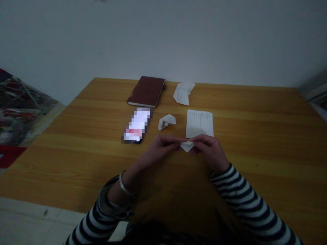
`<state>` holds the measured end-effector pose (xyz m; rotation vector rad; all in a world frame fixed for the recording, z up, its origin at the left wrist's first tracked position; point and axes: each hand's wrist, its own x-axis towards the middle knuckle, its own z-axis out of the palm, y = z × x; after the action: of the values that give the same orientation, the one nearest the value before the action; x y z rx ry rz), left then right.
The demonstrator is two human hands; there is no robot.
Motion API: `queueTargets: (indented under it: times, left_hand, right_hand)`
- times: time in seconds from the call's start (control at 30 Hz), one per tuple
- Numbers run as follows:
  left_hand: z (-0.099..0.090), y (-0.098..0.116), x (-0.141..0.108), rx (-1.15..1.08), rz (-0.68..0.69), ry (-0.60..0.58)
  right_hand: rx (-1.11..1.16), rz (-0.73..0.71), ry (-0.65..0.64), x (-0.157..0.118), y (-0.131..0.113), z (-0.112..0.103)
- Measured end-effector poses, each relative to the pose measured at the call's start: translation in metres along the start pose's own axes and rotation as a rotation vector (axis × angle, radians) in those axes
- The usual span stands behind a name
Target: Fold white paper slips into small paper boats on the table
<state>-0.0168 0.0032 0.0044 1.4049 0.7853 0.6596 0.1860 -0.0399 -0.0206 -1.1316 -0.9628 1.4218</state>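
Pinches small folded paper (187,146) at opposite sides with left hand (163,146) and right hand (211,149), just nearside of printed sheet (199,123) on wooden table (260,136); probably light, easily creased, best held gently by edges.

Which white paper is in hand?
The small folded paper, pinched between left hand and right hand; the rectangular paper, bent paper and fanned papers lie on the table.
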Motion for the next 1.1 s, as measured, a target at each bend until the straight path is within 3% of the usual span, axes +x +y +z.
queueTargets:
  times: [0.2,0.37,0.5,0.63,0.77,0.97,1.1]
  left_hand:
    - [0.000,0.003,0.000,-0.092,-0.123,0.070]
    - [0.000,-0.003,0.002,0.014,-0.174,0.027]
    - [-0.001,-0.006,0.002,-0.009,-0.185,0.005]
    - [0.000,-0.007,0.002,-0.042,-0.173,0.109]
    - [0.003,-0.006,0.003,0.052,-0.124,0.197]
    - [0.013,-0.006,0.002,0.178,-0.034,0.227]
    - [0.015,-0.007,0.001,0.199,-0.049,0.205]
  right_hand:
    - [-0.279,-0.242,0.052,-0.005,0.001,0.005]
    - [-0.506,-0.507,-0.058,-0.008,0.001,0.005]
    - [-0.437,-0.385,-0.057,-0.008,0.000,0.008]
    - [-0.195,-0.199,0.007,-0.007,-0.002,0.011]
    - [-0.175,-0.099,0.032,-0.006,-0.006,0.012]
    - [-0.226,-0.070,0.088,-0.007,-0.008,0.011]
    - [-0.255,-0.098,0.144,-0.006,-0.007,0.012]
